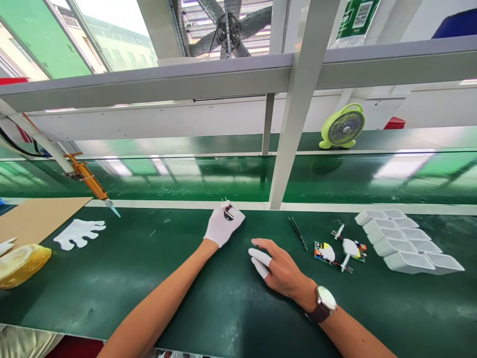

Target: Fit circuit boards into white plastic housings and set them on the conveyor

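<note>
My left hand (224, 226) wears a white glove and is closed around a small part (228, 214) with a dark rounded piece and thin metal prongs poking up; the glove hides most of it. To its right, my right hand (281, 268) hovers low over the green bench with its fingers apart and nothing in them. White finger cots (260, 258) cover two of its fingers, and a watch (325, 302) sits on that wrist. Beyond it lie black tweezers (297, 232) and two small circuit boards (325, 252) with white blobs, wires and plug-like ends.
A white divided tray (410, 240) stands at the right. On the left lie a white glove (80, 232), a yellow tape roll (24, 266) and a brown board (44, 216). An orange syringe (91, 180) hangs tip-down from an arm. A metal post (294, 114) rises behind; a green fan (343, 127) stands beyond.
</note>
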A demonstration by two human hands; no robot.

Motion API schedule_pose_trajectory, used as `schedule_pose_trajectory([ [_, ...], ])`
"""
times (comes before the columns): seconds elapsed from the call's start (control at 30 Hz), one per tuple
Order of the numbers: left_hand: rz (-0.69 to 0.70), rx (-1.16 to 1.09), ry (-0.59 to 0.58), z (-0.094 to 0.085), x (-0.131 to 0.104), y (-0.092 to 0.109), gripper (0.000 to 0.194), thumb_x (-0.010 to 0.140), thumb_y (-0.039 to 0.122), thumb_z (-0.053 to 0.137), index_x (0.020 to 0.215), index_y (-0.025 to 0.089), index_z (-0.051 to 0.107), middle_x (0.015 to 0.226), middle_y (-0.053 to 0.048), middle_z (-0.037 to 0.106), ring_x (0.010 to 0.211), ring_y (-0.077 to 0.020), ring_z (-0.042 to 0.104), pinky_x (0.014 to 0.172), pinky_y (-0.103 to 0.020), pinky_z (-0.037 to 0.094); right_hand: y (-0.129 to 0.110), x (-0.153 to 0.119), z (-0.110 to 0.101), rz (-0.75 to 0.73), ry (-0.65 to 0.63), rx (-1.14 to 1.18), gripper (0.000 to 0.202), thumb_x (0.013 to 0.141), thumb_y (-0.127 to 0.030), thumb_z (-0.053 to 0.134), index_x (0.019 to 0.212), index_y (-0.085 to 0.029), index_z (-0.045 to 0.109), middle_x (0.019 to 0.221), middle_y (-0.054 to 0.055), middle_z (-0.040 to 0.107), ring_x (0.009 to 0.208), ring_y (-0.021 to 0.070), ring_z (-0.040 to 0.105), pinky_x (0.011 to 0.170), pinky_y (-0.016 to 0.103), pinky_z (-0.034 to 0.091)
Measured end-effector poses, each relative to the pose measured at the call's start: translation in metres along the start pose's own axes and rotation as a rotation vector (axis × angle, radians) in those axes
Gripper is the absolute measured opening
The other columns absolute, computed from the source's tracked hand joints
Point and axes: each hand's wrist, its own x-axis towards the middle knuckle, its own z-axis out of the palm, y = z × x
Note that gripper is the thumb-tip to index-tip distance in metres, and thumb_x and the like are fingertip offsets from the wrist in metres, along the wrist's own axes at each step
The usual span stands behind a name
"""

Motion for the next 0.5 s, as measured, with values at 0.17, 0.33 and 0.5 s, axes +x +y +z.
schedule_pose_trajectory([
  [0.17,-0.026,0.275,0.157,-0.009,0.081,-0.009,0.032,0.065,0.027,0.078,0.093,0.014,0.068,0.096,-0.010,0.071,0.096,-0.0252,0.066,0.095,-0.037,0.049,0.001,-0.001,-0.001,0.008,-0.023,-0.040,0.039,0.096,-0.010,0.055,0.134,-0.017,0.053,0.127,0.017,0.061,0.118,0.0248,0.062,0.093,0.040,0.061],
  [0.33,-0.138,0.401,0.252,-0.019,0.122,-0.026,0.045,0.063,0.035,0.080,0.101,0.013,0.069,0.112,-0.017,0.069,0.106,-0.0314,0.065,0.096,-0.040,0.048,0.004,-0.003,0.000,0.012,-0.015,-0.070,0.035,0.096,-0.010,0.055,0.130,-0.016,0.055,0.127,0.017,0.062,0.119,0.0242,0.062,0.093,0.039,0.061],
  [0.5,-0.192,0.430,0.282,-0.029,0.119,-0.037,0.046,0.063,0.042,0.081,0.097,0.013,0.071,0.105,-0.017,0.072,0.110,-0.0341,0.065,0.099,-0.040,0.048,0.004,-0.004,0.000,0.002,-0.021,-0.076,0.033,0.097,-0.011,0.053,0.129,-0.016,0.057,0.126,0.017,0.063,0.118,0.0242,0.063,0.094,0.039,0.061],
])
